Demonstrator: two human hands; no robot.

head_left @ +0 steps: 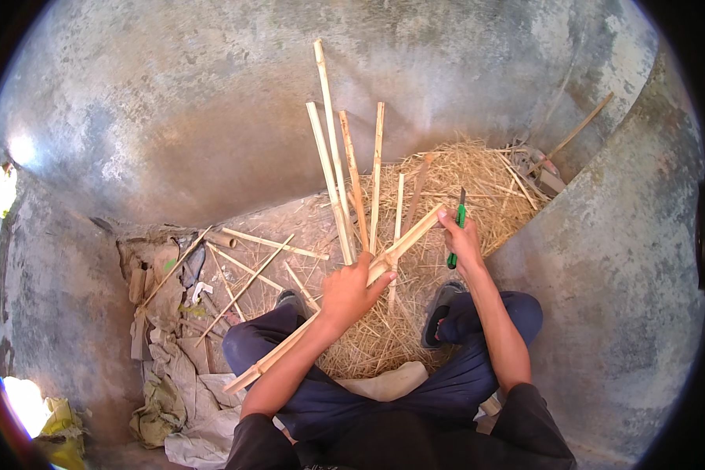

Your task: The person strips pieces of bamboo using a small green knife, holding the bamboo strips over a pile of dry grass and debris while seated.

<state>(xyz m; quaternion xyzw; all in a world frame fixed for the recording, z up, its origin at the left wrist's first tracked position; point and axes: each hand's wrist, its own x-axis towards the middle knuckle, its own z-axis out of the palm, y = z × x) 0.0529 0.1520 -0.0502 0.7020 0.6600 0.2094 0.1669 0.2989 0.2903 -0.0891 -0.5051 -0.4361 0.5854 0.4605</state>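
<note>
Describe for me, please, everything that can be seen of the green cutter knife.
The green cutter knife has a slim handle, apparently plastic, with black near its lower end, and a narrow, dark-looking blade, extended. The right hand holds it, covering part of the handle. The blade points away from the person, seen against the straw, and appears to touch nothing.

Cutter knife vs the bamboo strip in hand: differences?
Colour: the cutter knife has a green handle and dark blade; the bamboo strip is pale yellow.
Length: the knife is much shorter than the strip.
Pose: the knife points nearly straight away from the person; the strip slants from lower left to upper right.
Shared: both are long and narrow, and both touch the right hand.
</note>
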